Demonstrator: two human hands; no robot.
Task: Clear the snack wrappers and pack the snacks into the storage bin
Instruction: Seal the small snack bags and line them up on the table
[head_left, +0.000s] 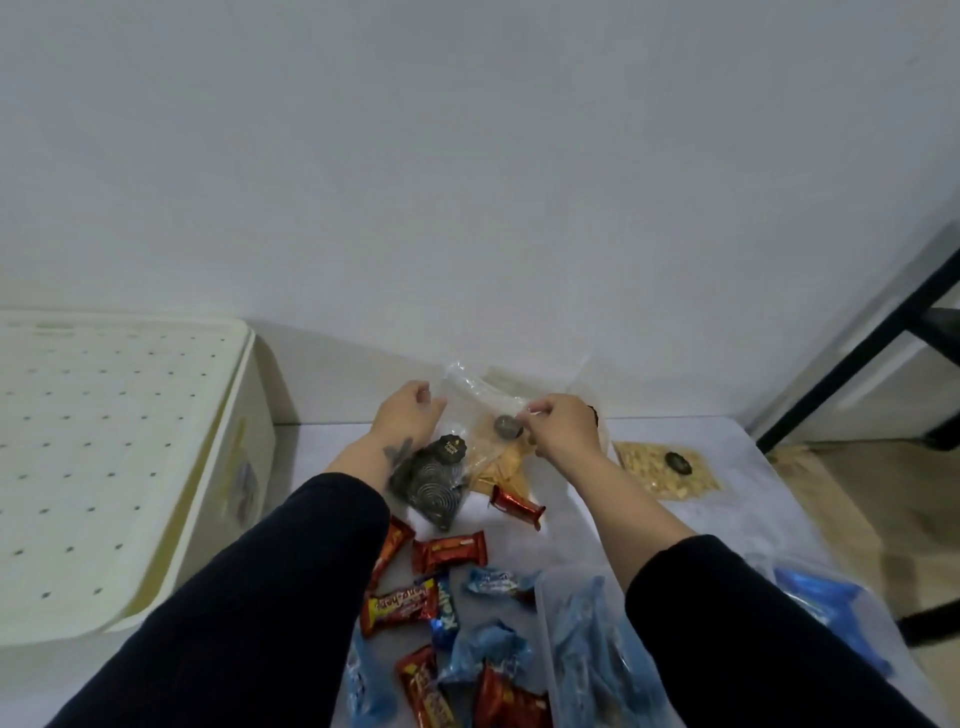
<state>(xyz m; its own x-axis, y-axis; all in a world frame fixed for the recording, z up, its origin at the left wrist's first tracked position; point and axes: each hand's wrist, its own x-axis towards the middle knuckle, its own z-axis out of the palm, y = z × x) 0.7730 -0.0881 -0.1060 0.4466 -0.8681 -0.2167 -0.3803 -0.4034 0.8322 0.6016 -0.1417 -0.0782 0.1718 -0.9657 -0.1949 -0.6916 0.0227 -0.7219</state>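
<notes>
Both hands, left and right, pinched a clear snack bag above the table.

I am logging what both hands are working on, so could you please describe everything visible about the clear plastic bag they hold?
The clear plastic bag is thin, glossy and crinkled, held up at the table's far edge against the wall. The left hand pinches its left edge, the right hand its right. Pale yellow chips show inside near the bottom, and a round dark sticker sits on its front.
</notes>
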